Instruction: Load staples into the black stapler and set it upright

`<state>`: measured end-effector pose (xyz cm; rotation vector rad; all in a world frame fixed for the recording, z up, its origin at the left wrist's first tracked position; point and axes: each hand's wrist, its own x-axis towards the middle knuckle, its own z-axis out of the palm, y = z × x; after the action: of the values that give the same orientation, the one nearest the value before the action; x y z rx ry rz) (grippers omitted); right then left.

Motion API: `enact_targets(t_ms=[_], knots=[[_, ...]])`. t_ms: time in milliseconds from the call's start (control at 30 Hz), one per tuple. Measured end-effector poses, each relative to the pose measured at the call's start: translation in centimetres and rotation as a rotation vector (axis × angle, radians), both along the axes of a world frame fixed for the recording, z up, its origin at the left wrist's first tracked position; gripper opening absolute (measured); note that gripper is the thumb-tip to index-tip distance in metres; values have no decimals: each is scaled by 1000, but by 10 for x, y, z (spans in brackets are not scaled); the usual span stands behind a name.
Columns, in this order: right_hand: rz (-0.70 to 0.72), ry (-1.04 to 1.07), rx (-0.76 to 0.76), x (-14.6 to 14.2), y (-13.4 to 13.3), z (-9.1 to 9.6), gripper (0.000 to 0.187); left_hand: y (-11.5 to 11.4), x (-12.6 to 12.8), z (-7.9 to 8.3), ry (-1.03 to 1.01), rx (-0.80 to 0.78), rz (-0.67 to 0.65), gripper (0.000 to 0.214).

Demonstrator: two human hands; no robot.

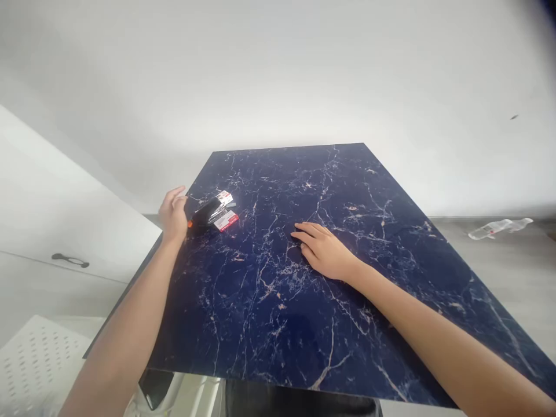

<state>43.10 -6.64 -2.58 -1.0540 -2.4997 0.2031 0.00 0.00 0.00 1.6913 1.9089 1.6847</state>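
Note:
A dark blue marble-patterned table top (330, 191) fills the middle of the view. Near its left edge lies a small black object with an orange tip (203, 213), with small red-and-white packets (226, 220) beside it. My left hand (172, 214) reaches to the table's left edge, fingers curled and apart, right next to the black object; whether it touches it is unclear. My right hand (324, 249) rests flat on the table, palm down, fingers spread, holding nothing.
A white cabinet with a dark handle (69, 260) stands at the left. A white perforated surface (35, 362) is at the lower left. An empty plastic bottle (497, 228) lies on the floor at the right. A plain white wall is behind.

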Motion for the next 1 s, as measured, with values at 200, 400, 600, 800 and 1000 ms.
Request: enact_targets(t_ms=[200,400,600,800,1000], knots=[[-19,4,-6,-2,0,1,43,27,-9,-18,-280,-312,-414,52],[-26,6,-25,-4,-1,4,42,23,29,-13,-433,-484,-563,65],[-23,11,-7,-4,0,2,41,14,55,-7,-350,-602,-679,72],[-29,91,-1,-4,0,3,42,-13,101,0,-50,-583,-916,51],[-91,360,-3,0,-1,12,43,-51,164,15,286,-480,-1151,45]])
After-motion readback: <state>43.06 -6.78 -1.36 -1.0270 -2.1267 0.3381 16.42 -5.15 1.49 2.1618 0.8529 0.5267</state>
